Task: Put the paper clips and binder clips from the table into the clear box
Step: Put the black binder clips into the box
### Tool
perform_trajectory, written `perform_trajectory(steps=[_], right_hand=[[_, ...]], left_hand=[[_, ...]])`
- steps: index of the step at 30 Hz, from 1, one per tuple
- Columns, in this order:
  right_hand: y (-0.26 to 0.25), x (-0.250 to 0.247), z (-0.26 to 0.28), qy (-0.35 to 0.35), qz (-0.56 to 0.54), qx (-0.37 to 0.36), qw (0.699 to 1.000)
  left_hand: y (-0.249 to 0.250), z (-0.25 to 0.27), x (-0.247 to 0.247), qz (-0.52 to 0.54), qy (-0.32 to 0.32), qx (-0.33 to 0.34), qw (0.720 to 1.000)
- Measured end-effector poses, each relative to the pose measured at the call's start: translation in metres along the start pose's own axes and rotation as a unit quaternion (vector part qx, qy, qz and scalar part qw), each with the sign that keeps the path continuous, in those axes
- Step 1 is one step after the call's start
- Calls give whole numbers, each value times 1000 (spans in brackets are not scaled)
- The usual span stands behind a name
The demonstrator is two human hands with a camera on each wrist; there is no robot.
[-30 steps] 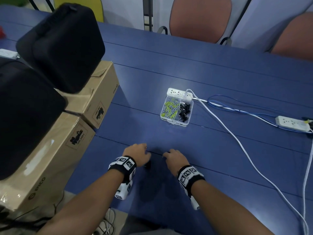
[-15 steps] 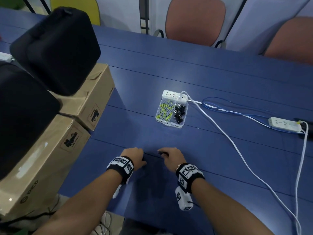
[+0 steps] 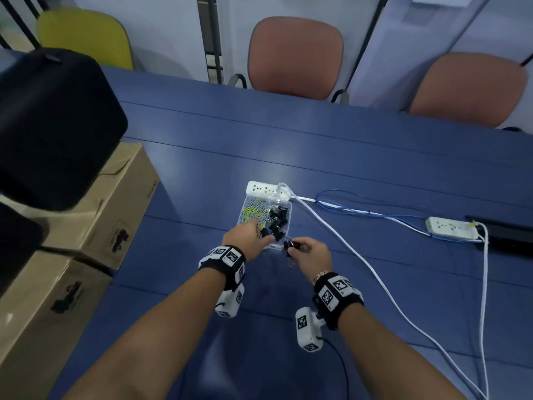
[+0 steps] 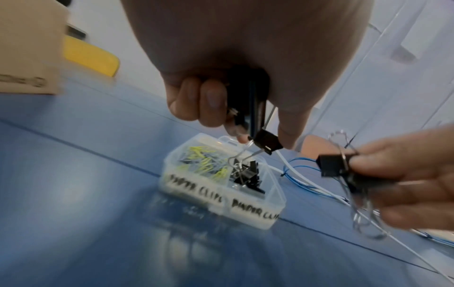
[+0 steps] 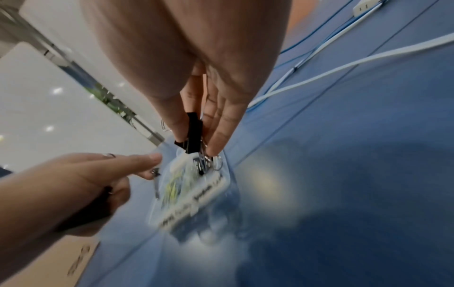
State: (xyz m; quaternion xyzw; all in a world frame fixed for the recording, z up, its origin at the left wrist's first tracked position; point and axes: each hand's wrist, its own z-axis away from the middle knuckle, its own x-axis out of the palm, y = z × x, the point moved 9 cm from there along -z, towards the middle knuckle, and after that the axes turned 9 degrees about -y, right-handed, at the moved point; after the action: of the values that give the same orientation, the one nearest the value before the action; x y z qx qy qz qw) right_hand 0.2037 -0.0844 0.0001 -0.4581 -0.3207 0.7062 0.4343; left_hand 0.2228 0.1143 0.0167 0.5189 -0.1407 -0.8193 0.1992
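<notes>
The clear box [image 4: 222, 196] carries handwritten black labels on its front wall: the left one is too blurred to read surely, the right one reads "BINDER CL…", its end cut off. Print on the cardboard boxes [image 3: 95, 226] is too blurred to read.

- A blue counter [image 3: 360, 157] with long straight seams spans the scene, under and beyond the hands.
- Across it from the hands, two terracotta chairs [image 3: 294, 53] stand against a pale wall [image 3: 173, 30]; a yellow chair [image 3: 83, 36] stands far to their left.
- Left of the hands, stacked cardboard boxes [image 3: 115, 203] carry black cases [image 3: 49, 119].
- Right of the hands, a white power strip [image 3: 451, 226] lies on the counter, with white and blue cables [image 3: 346, 235] trailing towards another strip [image 3: 265, 189] beyond them.
- A bright light patch glares on the counter there.
</notes>
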Motion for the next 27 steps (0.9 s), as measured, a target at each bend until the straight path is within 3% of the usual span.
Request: perform_trajectory(steps=[4, 12, 23, 27], right_hand=[[-11, -29, -28, 38, -48, -14, 998], [-2, -50, -59, 47, -105, -5, 993], [-8, -45, -61, 44, -102, 8, 994], [-22, -32, -86, 44, -65, -6, 997]], left_hand=[[32, -42, -1, -25, 12, 35, 999], [56, -93, 16, -55, 11, 59, 997], [49, -82, 26, 85, -7, 107, 991], [37, -63, 12, 144, 45, 141, 978]])
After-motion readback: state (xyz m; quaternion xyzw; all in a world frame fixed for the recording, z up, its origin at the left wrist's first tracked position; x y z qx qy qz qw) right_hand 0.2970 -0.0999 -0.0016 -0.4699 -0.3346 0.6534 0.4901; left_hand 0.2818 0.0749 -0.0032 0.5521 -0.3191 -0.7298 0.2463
